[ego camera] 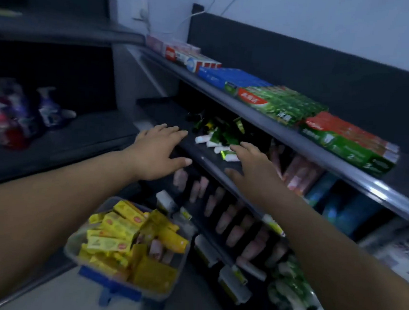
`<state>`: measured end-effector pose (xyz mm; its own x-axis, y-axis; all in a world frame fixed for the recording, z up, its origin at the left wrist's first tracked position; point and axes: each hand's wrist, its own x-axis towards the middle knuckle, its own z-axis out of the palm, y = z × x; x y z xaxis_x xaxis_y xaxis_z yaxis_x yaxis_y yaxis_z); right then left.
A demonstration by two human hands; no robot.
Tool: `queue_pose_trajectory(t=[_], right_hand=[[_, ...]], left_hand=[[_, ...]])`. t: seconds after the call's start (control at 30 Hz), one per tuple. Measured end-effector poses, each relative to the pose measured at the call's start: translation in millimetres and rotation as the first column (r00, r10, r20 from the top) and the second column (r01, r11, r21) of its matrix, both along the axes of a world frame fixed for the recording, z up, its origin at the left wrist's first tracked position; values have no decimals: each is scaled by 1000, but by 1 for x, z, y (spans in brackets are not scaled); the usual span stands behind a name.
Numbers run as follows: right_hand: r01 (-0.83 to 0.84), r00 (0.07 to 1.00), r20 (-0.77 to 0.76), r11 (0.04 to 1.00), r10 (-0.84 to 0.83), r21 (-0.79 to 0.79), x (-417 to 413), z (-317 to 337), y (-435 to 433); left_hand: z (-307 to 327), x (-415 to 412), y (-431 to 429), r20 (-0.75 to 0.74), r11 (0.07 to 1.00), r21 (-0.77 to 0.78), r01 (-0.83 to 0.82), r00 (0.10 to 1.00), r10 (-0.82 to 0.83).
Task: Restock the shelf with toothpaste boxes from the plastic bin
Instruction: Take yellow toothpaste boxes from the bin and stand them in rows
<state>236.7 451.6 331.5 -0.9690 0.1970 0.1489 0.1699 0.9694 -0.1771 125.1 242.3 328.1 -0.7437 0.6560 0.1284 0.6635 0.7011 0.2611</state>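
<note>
1. both bare forearms stretch from the near edge toward the far shelves, palms down, with the plastic bin between and below them.
2. left hand (160, 152) hovers over a bare dark stretch of the middle shelf (167, 117), fingers straight and spread, thumb out to the right, holding nothing; whether it touches the shelf cannot be told.
3. right hand (251, 169) is likewise flat and spread at the front of the same shelf, with nothing in its grasp; its fingertips lie just beside a few white tubes (211, 144).
4. behind those tubes, farther back on the shelf, sits a loose heap of green packets (220, 131).
5. plastic bin (70, 248), clear-walled on a blue base (114, 287), stands low at the near left, under the left forearm.
6. it is piled with yellow toothpaste boxes (117, 228) lying every which way; each has a small red round mark, and the writing is too blurred to read.
7. top shelf (344, 172) carries a row of flat-laid boxes: red and white boxes (184, 53) at the far left, then blue boxes (231, 78), green boxes (283, 106), and red and green boxes (351, 144) at the near right.
8. the green boxes have a red patch and white characters, not legible; the red and green ones show the digits 1 and 2.
9. lower shelves hold rows of pink tubes (232, 228).
10. blurred pump bottles (48, 108) stand on a separate shelf at the far left.
</note>
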Motion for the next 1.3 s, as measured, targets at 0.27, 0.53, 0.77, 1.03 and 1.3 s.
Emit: queue_pose_trajectory(t=[0.27, 0.53, 0.77, 1.03, 1.3], right_hand=[[-46, 988, 140, 984, 71, -173, -24, -76, -107], [6, 949, 304, 957, 87, -291, -40, -167, -133], [134, 891, 453, 925, 44, -355, -50, -283, -112], [203, 831, 555, 909, 37, -364, -55, -371, -99], [59, 801, 581, 948, 142, -312, -77, -461, -91]], left_hand=[[-66, -19, -111, 101, 993, -61, -102, 989, 108], [-151, -33, -145, 271, 978, -166, -125, 948, 167], [-239, -36, -133, 424, 974, -209, -87, 890, 170], [-338, -36, -85, 602, 975, -191, -111, 772, 206], [-436, -51, -48, 635, 975, -162, -155, 740, 223]])
